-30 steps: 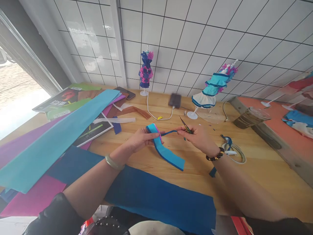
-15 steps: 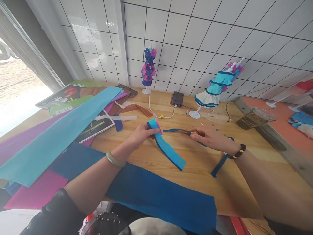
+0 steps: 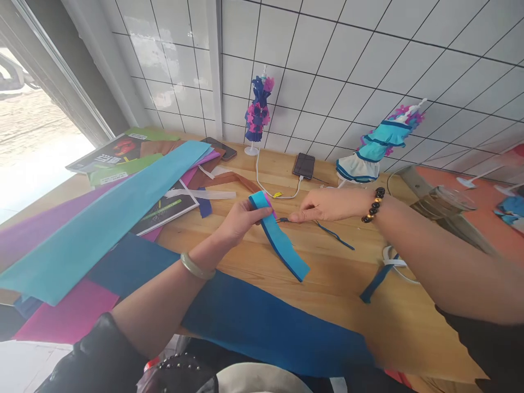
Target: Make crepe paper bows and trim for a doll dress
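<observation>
My left hand [image 3: 239,222] pinches the folded upper end of a light blue crepe paper strip [image 3: 286,248] with a dark blue edge. A bit of pink shows beside the thumb. The strip's free end slopes down to the right over the table. Just right of it, my right hand [image 3: 321,206] is closed on a small dark slim tool [image 3: 283,220]; the fingers hide most of it, so its kind is unclear. Its tip is close to the pink edge. A thin dark blue strip [image 3: 335,236] lies below my right hand.
A wide dark blue sheet [image 3: 262,316] covers the table's front edge. Long coloured paper sheets [image 3: 135,202] and books lie at left. Two dressed doll stands [image 3: 257,112] and a charging phone [image 3: 303,166] are by the tiled wall. A plastic cup [image 3: 444,204] stands right.
My right hand has moved left with the dark tool, closer to the strip. The thin blue piece formerly left of the tool no longer shows there. My left hand keeps its pinch.
</observation>
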Motion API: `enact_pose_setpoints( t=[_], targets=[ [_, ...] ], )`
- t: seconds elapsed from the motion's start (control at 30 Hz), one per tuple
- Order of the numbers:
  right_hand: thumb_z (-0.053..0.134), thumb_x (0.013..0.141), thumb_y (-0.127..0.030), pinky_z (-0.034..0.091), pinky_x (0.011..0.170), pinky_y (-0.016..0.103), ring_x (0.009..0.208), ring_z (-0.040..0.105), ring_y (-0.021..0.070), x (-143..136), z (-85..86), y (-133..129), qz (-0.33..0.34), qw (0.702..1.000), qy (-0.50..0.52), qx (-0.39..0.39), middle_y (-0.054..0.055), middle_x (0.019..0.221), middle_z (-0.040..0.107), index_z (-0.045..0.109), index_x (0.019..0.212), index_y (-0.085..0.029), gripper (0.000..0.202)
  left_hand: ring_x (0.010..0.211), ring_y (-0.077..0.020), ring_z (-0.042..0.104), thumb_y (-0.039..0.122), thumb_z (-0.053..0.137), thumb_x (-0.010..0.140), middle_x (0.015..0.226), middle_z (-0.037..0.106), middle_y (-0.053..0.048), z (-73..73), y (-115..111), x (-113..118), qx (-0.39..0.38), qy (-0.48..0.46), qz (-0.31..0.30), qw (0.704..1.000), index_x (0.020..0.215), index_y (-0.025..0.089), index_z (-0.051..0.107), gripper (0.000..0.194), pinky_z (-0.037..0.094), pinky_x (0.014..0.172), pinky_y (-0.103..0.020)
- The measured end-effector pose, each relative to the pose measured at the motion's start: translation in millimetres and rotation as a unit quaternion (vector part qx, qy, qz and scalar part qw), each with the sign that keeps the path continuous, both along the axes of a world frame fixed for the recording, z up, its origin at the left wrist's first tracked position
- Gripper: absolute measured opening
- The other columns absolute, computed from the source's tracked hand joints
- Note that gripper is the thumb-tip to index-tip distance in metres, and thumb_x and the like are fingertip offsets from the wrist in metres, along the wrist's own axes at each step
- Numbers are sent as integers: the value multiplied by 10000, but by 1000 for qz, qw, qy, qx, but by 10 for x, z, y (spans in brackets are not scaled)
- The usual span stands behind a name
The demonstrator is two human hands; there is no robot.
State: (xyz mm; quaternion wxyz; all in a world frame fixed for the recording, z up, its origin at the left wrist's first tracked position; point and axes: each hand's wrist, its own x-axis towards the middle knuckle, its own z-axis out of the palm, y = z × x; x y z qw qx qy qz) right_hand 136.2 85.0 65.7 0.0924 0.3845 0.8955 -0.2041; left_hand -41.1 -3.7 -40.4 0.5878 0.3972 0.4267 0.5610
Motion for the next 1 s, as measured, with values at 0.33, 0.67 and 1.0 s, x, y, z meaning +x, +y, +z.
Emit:
enact_pose_setpoints(
  t=[0.33,0.67,1.0],
  targets=[
    [373,668,-775,150,459,278,408,219,77,-333,101,-41,91,984,-142,-61,-21,421,301,484,447,-183,642,657,-118,557,310,687,647,727,663,-18,8,13,-16,5,10,13,1000,806,157,660,222,380,588,-239],
    [413,668,-754,209,456,264,418,257,80,-351,14,-5,102,986,-105,-84,-27,442,315,671,627,-194,618,605,-104,512,300,685,635,647,589,-3,40,3,-25,0,17,13,1000,721,140,629,190,392,593,-248],
    [377,696,-747,203,465,265,416,244,74,-360,28,-51,103,987,-96,-73,-30,435,307,665,610,-192,631,591,-96,501,297,677,633,671,617,-3,16,23,-42,1,11,8,1000,745,153,648,185,361,553,-229]
  ],
)
